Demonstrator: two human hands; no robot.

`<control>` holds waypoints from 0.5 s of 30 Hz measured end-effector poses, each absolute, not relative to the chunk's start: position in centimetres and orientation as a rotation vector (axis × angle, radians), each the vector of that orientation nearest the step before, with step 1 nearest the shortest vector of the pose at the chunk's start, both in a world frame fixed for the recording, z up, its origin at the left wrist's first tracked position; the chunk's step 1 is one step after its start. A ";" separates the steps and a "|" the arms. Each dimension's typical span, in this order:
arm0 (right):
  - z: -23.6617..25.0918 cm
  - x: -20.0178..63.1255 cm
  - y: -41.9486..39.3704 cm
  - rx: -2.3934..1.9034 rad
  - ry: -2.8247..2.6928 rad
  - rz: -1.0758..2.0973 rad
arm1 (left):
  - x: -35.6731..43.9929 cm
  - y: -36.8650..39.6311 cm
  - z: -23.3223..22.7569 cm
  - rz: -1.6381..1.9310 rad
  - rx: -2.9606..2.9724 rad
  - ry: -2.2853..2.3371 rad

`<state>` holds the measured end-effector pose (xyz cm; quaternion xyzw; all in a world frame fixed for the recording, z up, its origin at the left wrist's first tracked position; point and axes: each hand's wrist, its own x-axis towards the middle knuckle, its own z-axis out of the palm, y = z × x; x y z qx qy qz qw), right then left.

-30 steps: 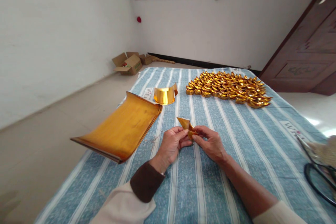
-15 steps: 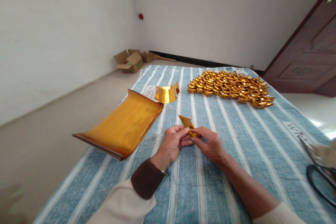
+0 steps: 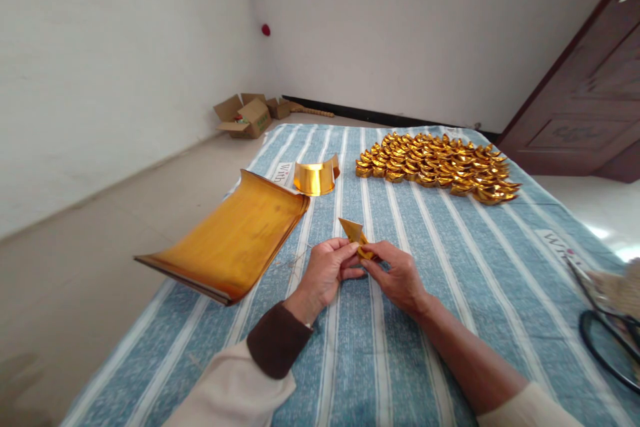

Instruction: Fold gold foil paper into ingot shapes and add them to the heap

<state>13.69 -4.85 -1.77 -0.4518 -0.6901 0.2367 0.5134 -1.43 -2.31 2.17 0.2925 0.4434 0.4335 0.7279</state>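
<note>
Between my hands is a small piece of folded gold paper (image 3: pixel 351 229), with a pointed flap sticking up toward the far left. My left hand (image 3: pixel 327 271) pinches its near left side between thumb and fingers. At its right end, my right hand (image 3: pixel 397 273) grips the paper with thumb and forefinger. Part of the paper is hidden behind my fingers. Left of my hands lies a stack of large gold paper sheets (image 3: pixel 225 233), curled at its edges. Beyond it stands a curved strip of shiny gold paper (image 3: pixel 315 179).
Many folded gold paper ingots (image 3: pixel 435 163) sit in rows at the back right of the striped tablecloth (image 3: pixel 345 360). Black-handled scissors (image 3: pixel 600 333) lie at the right edge beside a brownish bundle (image 3: pixel 617 287). An open cardboard box (image 3: pixel 247 117) stands on the floor behind.
My fingers stay on the folded paper, with only a slight shift of its right end. The whole view has moved a little, so everything appears slightly farther left.
</note>
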 end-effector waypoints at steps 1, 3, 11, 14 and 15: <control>-1.8 13.7 -4.8 -1.087 -1.655 0.569 | -1.4 -2.3 2.2 0.954 0.646 0.984; -1.7 13.7 -4.8 -1.086 -1.651 0.568 | -1.4 -2.3 2.2 0.950 0.649 0.995; -1.7 13.6 -4.8 -1.097 -1.651 0.565 | -1.4 -2.2 1.9 0.950 0.672 1.010; -1.8 13.4 -4.7 -1.111 -1.628 0.572 | -1.4 -2.1 1.8 0.953 0.668 1.012; -1.8 13.4 -4.7 -1.114 -1.619 0.578 | -1.3 -2.1 1.8 0.953 0.668 1.015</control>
